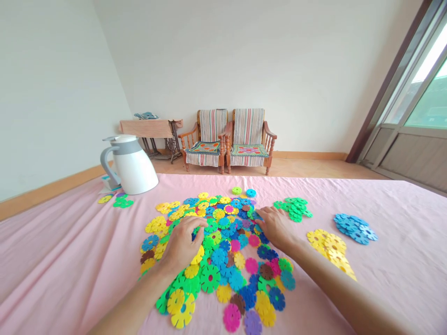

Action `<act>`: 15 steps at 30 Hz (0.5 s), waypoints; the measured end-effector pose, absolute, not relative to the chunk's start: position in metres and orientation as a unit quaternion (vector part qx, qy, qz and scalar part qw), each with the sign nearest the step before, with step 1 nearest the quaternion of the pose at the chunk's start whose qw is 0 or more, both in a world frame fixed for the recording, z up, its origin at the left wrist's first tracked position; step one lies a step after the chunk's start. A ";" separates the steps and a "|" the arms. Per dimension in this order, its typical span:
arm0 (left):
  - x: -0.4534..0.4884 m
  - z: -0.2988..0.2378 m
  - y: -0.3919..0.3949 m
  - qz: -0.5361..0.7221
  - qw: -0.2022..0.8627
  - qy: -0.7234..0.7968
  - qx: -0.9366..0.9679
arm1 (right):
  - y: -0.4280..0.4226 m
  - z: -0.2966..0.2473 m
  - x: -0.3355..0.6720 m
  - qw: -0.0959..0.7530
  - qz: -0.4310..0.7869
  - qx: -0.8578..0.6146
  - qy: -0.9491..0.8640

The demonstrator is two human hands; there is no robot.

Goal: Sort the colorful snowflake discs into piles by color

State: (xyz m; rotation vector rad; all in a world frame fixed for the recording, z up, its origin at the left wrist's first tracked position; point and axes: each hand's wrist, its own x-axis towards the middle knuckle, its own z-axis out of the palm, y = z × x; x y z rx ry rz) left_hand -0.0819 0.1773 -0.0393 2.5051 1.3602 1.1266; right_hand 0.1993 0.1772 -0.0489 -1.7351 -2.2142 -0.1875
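A broad pile of flat plastic snowflake discs (219,257), notched round the rim and in many colours, spreads over the pink cloth in front of me. Above its left part hovers my left hand (185,239), fingers bent and a gap between thumb and index; nothing shows in it. My right hand (278,228) reaches to the pile's right edge, its thumb and fingers closing on a blue snowflake disc (257,214) that is mostly covered. Just beyond this hand lies a heap of green discs (296,208).
To the right are groups of yellow discs (333,249) and blue discs (354,228). A white and grey jug (136,167) stands at the back left, with a few green discs (123,201) by its base. Two wooden armchairs (247,139) stand beyond the pink-covered table (394,279).
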 end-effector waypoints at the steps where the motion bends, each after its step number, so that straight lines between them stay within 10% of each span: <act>1: -0.082 -0.039 0.177 0.367 0.037 0.442 0.817 | 0.174 -0.049 0.200 0.156 -0.072 -0.603 -0.779; 15: -0.081 -0.039 0.177 0.358 0.027 0.444 0.821 | 0.137 -0.039 0.311 0.234 -0.134 -0.740 -0.617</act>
